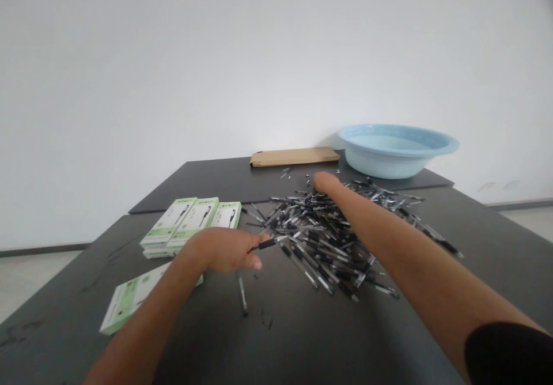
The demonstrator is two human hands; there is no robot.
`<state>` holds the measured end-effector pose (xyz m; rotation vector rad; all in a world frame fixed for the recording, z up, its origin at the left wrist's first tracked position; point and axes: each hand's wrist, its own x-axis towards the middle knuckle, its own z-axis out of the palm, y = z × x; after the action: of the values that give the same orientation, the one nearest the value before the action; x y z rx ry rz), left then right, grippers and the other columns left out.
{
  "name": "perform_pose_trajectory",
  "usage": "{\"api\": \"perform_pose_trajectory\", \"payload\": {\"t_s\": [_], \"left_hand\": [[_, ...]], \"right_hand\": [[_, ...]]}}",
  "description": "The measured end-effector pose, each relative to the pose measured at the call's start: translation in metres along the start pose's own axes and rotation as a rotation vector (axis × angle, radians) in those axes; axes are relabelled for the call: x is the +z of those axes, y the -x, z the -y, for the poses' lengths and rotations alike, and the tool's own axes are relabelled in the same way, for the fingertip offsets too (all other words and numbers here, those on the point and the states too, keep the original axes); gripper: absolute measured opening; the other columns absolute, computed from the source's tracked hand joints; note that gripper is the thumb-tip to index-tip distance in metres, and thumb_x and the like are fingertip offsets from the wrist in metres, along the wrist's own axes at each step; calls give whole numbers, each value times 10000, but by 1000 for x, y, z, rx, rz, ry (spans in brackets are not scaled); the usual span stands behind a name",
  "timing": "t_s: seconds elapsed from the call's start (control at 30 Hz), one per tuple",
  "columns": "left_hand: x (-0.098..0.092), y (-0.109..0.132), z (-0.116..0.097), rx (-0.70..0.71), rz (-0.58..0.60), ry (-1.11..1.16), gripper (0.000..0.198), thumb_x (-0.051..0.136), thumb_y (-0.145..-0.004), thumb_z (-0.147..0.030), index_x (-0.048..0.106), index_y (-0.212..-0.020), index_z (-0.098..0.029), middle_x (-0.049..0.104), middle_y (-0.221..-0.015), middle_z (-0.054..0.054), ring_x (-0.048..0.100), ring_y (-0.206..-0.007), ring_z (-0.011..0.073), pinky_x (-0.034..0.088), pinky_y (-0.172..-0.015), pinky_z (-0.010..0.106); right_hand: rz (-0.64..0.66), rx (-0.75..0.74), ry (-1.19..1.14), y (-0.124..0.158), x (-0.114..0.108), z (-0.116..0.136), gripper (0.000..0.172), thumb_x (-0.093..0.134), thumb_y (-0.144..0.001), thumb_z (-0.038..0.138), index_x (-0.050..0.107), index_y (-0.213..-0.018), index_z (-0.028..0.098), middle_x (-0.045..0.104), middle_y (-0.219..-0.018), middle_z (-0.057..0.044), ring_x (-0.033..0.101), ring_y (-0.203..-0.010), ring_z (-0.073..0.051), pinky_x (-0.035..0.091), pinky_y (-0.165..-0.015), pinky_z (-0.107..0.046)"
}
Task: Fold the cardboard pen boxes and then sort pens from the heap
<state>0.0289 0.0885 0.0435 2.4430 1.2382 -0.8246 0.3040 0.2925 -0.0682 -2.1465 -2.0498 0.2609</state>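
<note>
My left hand [231, 249] is closed around a pen [266, 244], whose black grip and clear end stick out to the right. Just below that hand a single clear pen [242, 294] lies on the table. My right hand [326, 182] reaches to the far side of a large loose pile of pens [322, 235], most of them clear with black grips. Its fingers point away and are hidden, so what they hold, if anything, does not show. Small bits [308, 182] lie beside its fingertips.
Stacked white and green pen boxes [194, 221] stand at the left, and another box [138, 293] lies nearer, partly behind my left forearm. A light blue basin [397, 163] stands at the back right. Flat brown cardboard [296, 157] lies by the wall on the dark table [294, 344].
</note>
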Motion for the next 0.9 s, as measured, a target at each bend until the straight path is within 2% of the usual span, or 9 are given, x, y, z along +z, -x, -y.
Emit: {"api": "perform_pose_trajectory", "payload": {"t_s": [0.13, 0.27, 0.37, 0.47, 0.53, 0.63, 0.7, 0.77, 0.9], "left_hand": [[-1, 3, 1, 5, -4, -4, 629, 438, -945, -434, 247, -1488, -182, 622, -1228, 163, 611, -1032, 283, 465, -834, 347], [-1, 5, 0, 10, -44, 11, 625, 468, -918, -420, 297, -1472, -185, 655, -1181, 135, 631, -972, 274, 465, -798, 321], [-3, 7, -3, 4, -26, 34, 599, 476, -912, -401, 344, -1449, -171, 707, -1053, 111, 651, -892, 261, 468, -747, 308], [-4, 7, -6, 23, 17, 95, 560, 458, -924, -375, 359, -1431, -159, 730, -945, 92, 661, -833, 245, 470, -672, 289], [-4, 5, -6, 40, 41, 159, 545, 458, -919, -351, 366, -1416, -145, 730, -955, 95, 665, -827, 237, 471, -637, 274], [-2, 1, -6, 49, 69, 240, 443, 453, -908, -313, 477, -1305, -118, 726, -975, 108, 672, -822, 226, 475, -621, 256], [0, -1, -6, 57, 74, 261, 344, 446, -905, -300, 562, -1171, -116, 726, -969, 110, 677, -819, 219, 479, -631, 250], [1, -3, -5, 70, 74, 269, 286, 438, -907, -297, 595, -1071, -123, 728, -968, 106, 681, -816, 211, 485, -646, 247], [2, -5, -4, 87, 79, 274, 270, 437, -905, -296, 590, -1044, -123, 732, -966, 108, 686, -800, 206, 489, -648, 247]], "right_hand": [[-149, -17, -116, 5, -12, 3, 333, 564, -906, 303, 548, -1186, 123, 568, -1194, -117, 583, -1039, -231, 493, -874, -433], [-338, -44, -304, 23, -40, 11, 297, 491, -876, 138, 558, -1152, 52, 577, -1186, -220, 538, -1122, -300, 424, -916, -426], [-377, -93, -485, 61, -52, 22, 319, 432, -832, 112, 569, -1119, 90, 657, -1007, -150, 621, -925, -234, 474, -784, -345], [-308, -194, -730, 124, -50, 34, 311, 452, -814, 163, 542, -1112, 171, 655, -809, -22, 599, -636, -125, 478, -601, -254], [-95, -298, -1343, 171, -46, 41, 294, 596, -763, 218, 550, -1053, 194, 629, -779, 5, 561, -585, -105, 463, -566, -244], [198, -290, -1806, 222, -41, 49, 271, 717, -718, 230, 597, -955, 177, 638, -788, -8, 570, -605, -93, 474, -572, -223], [223, -246, -1938, 237, -38, 55, 242, 742, -707, 210, 602, -900, 172, 656, -784, -15, 600, -630, -100, 502, -604, -225], [172, -216, -1996, 238, -32, 61, 240, 755, -699, 208, 579, -862, 182, 674, -756, -12, 629, -635, -113, 522, -615, -233], [108, -216, -1998, 234, -11, 72, 265, 738, -735, 284, 517, -863, 214, 700, -721, 0, 653, -584, -127, 526, -555, -233]]}}
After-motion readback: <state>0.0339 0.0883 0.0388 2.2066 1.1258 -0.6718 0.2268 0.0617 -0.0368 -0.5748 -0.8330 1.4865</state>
